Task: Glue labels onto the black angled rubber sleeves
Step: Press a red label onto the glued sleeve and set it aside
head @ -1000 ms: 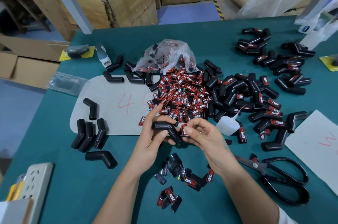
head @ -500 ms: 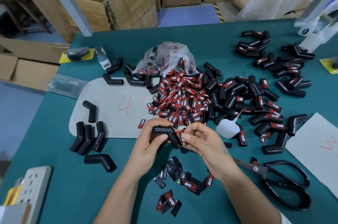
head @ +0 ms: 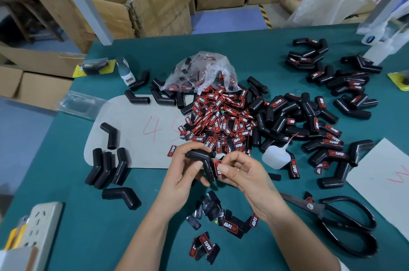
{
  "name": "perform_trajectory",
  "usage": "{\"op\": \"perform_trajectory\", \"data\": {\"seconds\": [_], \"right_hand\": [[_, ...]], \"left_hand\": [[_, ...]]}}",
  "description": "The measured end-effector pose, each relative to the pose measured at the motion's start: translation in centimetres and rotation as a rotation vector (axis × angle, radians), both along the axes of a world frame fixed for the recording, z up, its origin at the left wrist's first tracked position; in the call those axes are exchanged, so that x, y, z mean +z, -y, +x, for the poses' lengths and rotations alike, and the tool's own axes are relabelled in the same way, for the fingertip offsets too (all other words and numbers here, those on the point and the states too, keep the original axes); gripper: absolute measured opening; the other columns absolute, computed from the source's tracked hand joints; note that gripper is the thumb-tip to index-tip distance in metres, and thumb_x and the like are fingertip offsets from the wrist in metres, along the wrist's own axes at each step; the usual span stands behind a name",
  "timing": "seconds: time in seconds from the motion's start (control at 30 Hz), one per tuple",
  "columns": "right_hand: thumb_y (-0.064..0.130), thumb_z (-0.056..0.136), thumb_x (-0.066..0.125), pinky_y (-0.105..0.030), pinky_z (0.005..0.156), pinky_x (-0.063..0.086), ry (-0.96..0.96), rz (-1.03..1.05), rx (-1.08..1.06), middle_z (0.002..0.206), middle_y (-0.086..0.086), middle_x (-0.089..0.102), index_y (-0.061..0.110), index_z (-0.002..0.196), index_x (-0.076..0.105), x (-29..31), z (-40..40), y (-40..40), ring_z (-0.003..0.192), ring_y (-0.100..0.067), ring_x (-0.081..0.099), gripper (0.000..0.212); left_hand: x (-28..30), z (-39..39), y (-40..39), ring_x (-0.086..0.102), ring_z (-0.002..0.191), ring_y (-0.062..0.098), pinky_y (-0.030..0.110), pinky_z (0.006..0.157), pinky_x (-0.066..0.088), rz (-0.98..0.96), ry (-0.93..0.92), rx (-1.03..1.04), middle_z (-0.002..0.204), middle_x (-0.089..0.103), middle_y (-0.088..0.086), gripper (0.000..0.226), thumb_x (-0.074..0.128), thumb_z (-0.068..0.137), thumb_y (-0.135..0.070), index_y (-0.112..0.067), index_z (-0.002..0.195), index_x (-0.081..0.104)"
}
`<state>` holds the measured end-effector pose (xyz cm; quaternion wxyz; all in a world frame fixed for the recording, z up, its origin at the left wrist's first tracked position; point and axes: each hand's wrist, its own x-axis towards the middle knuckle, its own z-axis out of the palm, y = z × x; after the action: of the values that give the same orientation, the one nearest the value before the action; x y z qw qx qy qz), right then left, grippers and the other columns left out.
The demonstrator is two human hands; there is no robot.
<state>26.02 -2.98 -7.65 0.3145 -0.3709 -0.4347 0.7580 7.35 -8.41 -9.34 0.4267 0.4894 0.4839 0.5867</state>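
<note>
Left hand [head: 186, 173] grips black angled rubber sleeve [head: 204, 163] above the near worktop [head: 66, 182]; right hand [head: 241, 171] pinches red-and-black label [head: 218, 167], touching the sleeve's right side, lengthwise along its downward limb.

Your left hand [head: 188, 173] holds a plain black rubber sleeve [head: 204, 160] while your right hand [head: 243, 173] pinches a label [head: 218, 167], black with a red border and red-and-white lettering. Beneath them, the bench [head: 66, 204] is teal-green. At its centre, a heap of matching red-and-black labels [head: 221, 120] spills from a clear plastic bag [head: 203, 71]. A pale grey sheet [head: 132, 137] bears red handwriting. Black-handled scissors [head: 340, 224] lie near the right edge, a translucent white glue bottle [head: 275, 157] beside the heap.
</note>
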Motion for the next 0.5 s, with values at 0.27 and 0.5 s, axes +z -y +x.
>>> {"op": "perform_trajectory", "data": {"seconds": [0.27,0.5], "right_hand": [[0.036,0.080,0.087,-0.029,0.090,0.059,0.020,0.042,-0.023,0.093,0.001,0.075,0.025,0.087,0.076,0.01,-0.40,0.38,0.091,-0.013,0.068,0.017],[0.024,0.084,0.082,-0.030,0.092,0.059,0.031,0.067,-0.021,0.092,0.000,0.074,0.024,0.087,0.075,-0.26,-0.37,0.38,0.092,-0.014,0.067,0.007]], "left_hand": [[-0.08,0.10,0.15,0.068,0.077,0.028,0.032,0.071,0.059,-0.028,-0.089,-0.033,0.118,0.056,0.023,0.036,0.049,0.108,-0.009,-0.033,0.134,0.059],[-0.61,0.04,0.21,0.064,0.089,0.029,0.034,0.074,0.058,-0.045,-0.108,-0.049,0.122,0.054,0.019,0.034,0.054,0.107,-0.019,-0.023,0.141,0.054]]}}
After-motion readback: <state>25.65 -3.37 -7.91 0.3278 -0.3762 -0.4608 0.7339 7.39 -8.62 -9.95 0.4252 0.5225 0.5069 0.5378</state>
